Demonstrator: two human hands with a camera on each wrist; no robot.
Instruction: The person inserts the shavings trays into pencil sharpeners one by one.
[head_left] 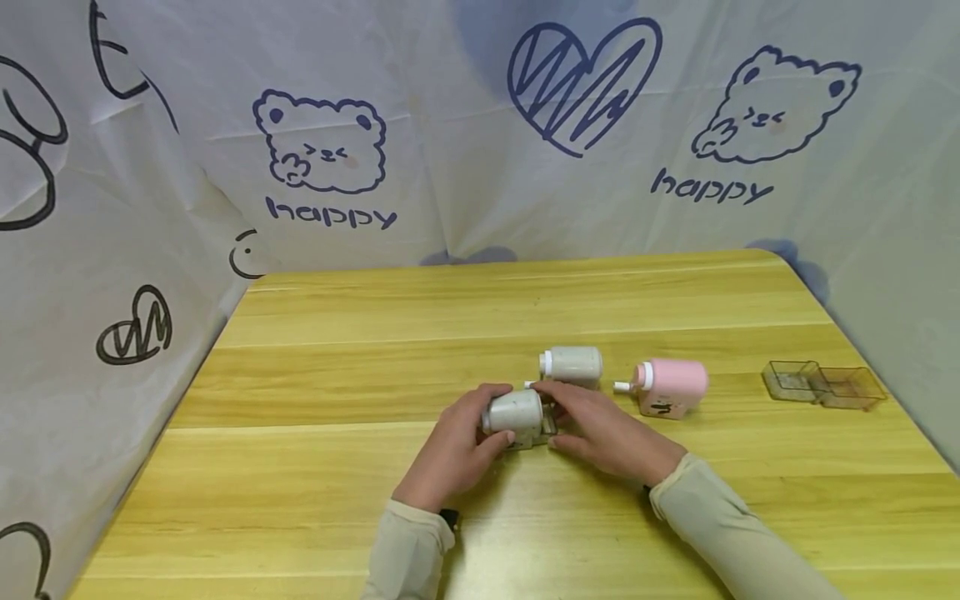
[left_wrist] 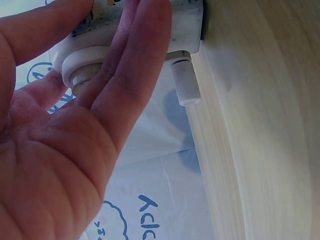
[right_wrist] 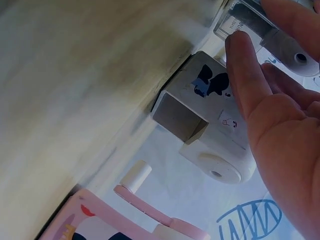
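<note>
Left grip (head_left: 459, 440) grasps grey, rounded plastic crank sharpener (head_left: 517, 412), seemingly to steady it; right grip (head_left: 602, 427) pinches clear plastic drawer (head_left: 551, 425) between both.

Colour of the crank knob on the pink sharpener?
Crank knob: white. Best seen in the right wrist view.

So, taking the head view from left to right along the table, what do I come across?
Left hand → grey sharpener it holds → second grey sharpener, farther back → pink sharpener → pair of clear containers.
</note>
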